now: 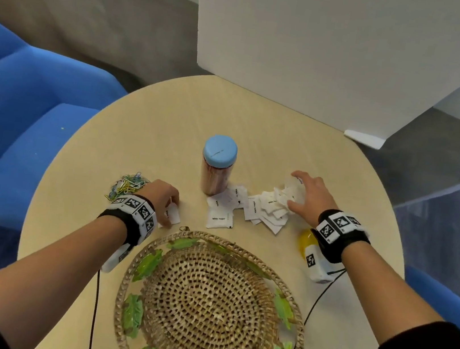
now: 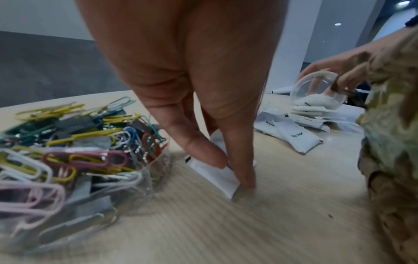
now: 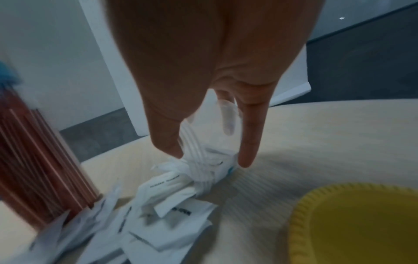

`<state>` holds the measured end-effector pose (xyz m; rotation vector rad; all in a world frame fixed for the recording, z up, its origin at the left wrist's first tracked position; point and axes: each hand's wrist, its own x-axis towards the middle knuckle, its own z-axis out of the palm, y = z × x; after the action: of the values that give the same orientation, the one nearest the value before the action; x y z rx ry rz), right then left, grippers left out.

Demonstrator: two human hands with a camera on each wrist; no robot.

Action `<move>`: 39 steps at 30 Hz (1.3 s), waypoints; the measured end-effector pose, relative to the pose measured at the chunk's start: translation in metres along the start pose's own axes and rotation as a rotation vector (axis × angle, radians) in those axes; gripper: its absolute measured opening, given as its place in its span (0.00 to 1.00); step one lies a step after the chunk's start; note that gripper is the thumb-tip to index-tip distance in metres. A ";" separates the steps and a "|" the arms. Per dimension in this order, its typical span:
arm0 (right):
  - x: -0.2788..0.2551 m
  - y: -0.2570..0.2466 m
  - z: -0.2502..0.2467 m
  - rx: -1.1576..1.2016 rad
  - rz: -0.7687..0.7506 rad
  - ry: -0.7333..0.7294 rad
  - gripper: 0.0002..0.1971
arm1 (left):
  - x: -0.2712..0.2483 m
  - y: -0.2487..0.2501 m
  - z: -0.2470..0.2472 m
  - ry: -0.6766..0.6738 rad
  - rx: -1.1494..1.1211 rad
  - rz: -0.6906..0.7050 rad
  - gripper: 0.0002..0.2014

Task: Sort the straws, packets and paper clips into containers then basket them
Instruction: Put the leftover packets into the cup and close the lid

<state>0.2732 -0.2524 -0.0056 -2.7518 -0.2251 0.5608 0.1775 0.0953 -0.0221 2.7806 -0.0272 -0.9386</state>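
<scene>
White packets on a round table, both hands busy.

Left hand (image 2: 203, 110) pinches one packet (image 2: 217, 173) between thumb and fingertips, just left of the basket (image 1: 212, 306) rim. Right hand (image 1: 310, 197) grips a tipped clear cup (image 2: 319, 89) with packets (image 1: 250, 207) lying at its mouth, beyond the basket; paper clips (image 2: 74, 142) sit far left.

- A round wooden table (image 1: 170, 123) is seen.
- On it are set a wicker basket (image 1: 212, 306), a blue-lidded straw jar (image 1: 217, 166), scattered packets (image 1: 247, 207), a paper-clip container (image 1: 129, 183) and a yellow lid (image 1: 307, 239).
</scene>
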 end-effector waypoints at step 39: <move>0.010 -0.023 0.046 -0.221 -0.042 -0.162 0.40 | -0.082 0.009 -0.032 0.170 -1.172 -0.086 0.22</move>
<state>0.2621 -0.2163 -0.0414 -2.9058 -0.4050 0.7922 0.1315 0.0992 0.0531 1.7434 0.4979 -0.4590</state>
